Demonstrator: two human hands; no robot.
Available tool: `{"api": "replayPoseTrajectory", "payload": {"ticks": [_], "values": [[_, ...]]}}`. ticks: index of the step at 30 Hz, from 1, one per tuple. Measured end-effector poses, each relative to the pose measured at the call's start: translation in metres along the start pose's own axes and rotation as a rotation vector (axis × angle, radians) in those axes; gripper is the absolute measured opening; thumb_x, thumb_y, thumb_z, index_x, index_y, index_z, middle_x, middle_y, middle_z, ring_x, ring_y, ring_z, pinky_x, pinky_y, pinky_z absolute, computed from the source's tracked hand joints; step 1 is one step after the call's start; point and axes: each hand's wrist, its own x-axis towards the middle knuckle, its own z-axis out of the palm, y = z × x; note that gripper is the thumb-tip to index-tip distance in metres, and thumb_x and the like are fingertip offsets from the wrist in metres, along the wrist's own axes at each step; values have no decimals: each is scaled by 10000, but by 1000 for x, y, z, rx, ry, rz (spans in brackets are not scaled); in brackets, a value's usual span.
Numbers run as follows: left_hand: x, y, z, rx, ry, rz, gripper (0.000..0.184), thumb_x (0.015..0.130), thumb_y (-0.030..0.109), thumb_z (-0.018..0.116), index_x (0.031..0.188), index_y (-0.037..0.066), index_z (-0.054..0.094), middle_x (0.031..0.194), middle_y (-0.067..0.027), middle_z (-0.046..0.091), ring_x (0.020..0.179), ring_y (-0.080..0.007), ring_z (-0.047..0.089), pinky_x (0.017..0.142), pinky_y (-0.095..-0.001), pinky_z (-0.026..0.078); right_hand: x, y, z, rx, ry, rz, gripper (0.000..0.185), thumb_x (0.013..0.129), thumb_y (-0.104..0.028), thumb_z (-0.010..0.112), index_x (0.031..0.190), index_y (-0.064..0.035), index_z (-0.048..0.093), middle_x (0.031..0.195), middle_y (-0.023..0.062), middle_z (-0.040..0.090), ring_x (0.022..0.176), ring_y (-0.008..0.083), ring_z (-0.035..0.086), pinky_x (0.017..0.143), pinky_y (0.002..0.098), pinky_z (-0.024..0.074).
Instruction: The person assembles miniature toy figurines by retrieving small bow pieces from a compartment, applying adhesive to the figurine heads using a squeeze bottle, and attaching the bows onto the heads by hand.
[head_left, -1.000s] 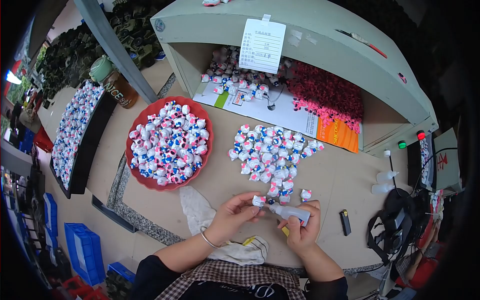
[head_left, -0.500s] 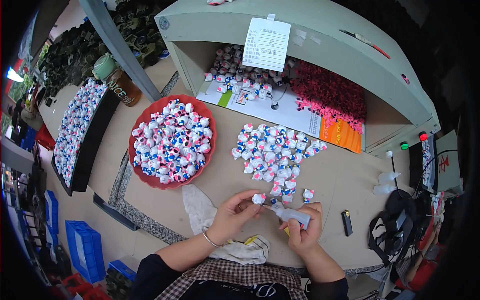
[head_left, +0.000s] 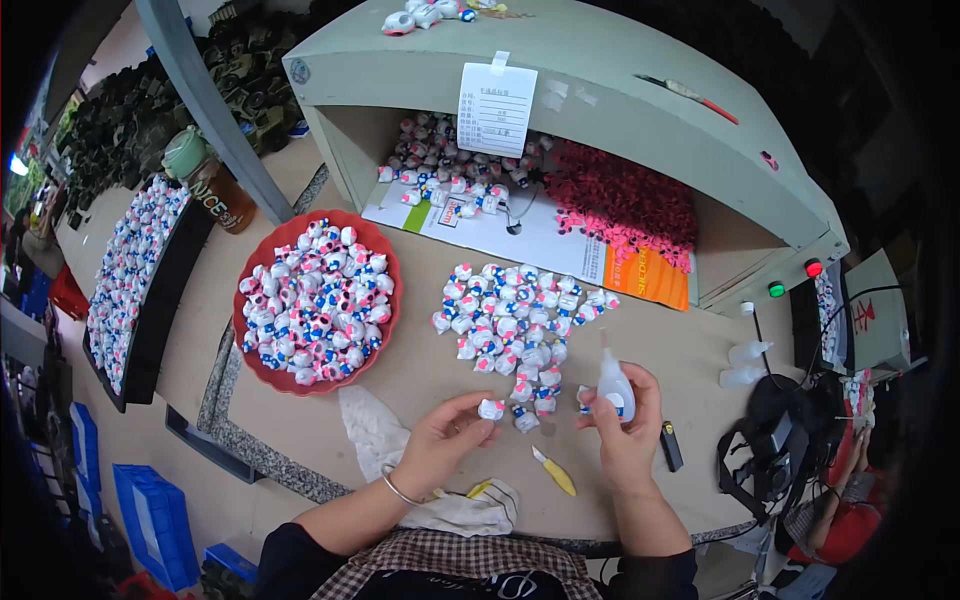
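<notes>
My left hand (head_left: 447,442) pinches a small white cat-like figurine (head_left: 491,409) with pink marks between thumb and fingers. My right hand (head_left: 630,432) is closed around a translucent squeeze bottle (head_left: 615,393), its thin nozzle pointing up. Beside my right fingertips is a single figurine (head_left: 583,397); whether they touch it I cannot tell. Another figurine (head_left: 524,418) lies just right of the held one. Beyond the hands spreads a cluster of similar white, blue and pink figurines (head_left: 508,315). On the table between my wrists lies a small yellow-handled knife (head_left: 555,471).
A red scalloped bowl (head_left: 391,330) full of figurines stands left. Behind the cluster is a grey cabinet (head_left: 420,75) holding figurines and pink pieces (head_left: 630,215). A cloth (head_left: 372,430), black lighter-like object (head_left: 670,447) and small bottles (head_left: 742,376) lie around.
My right hand has drawn the bottle away from the held figurine and tipped it upright. The yellow-handled knife has come into full view. The whole view has shifted slightly.
</notes>
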Motion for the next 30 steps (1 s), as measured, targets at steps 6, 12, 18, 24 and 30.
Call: {"api": "replayPoseTrajectory", "payload": {"ticks": [6,12,18,24,30], "values": [[1,0,-1,-33,-25,-24,362,811,25,545,1166,54,483,927,-46,557,854,-159,587,695,-251,485,98,37,-7,-290,-66,-108,121,801,-15,498,913,-25,455,801,82,536,716,171,578,578,273,491],[4,-4,-6,-64,-43,-17,362,823,50,543,1178,59,475,972,-53,577,877,-151,580,720,-258,479,204,56,18,-1001,-89,-587,252,671,-19,557,921,-3,537,899,171,530,842,371,526,716,423,436],[5,-6,-13,-97,-141,25,386,845,86,529,1222,83,444,939,-41,584,836,-97,562,732,-240,468,236,68,20,-1258,-276,-489,292,646,15,549,936,-3,527,930,214,517,857,390,527,723,439,445],[10,-15,-15,-150,-214,90,384,857,101,517,1233,95,436,925,-29,572,797,-78,546,727,-225,462,214,62,4,-1172,-222,-818,283,679,12,551,950,5,471,832,189,528,739,322,569,625,386,472],[9,-13,-14,-194,-215,97,388,861,103,510,1239,88,426,926,-35,578,809,-77,542,739,-233,455,103,-9,-8,-411,-182,-73,62,802,-37,506,819,-42,447,649,22,474,473,68,450,383,195,345]]}}
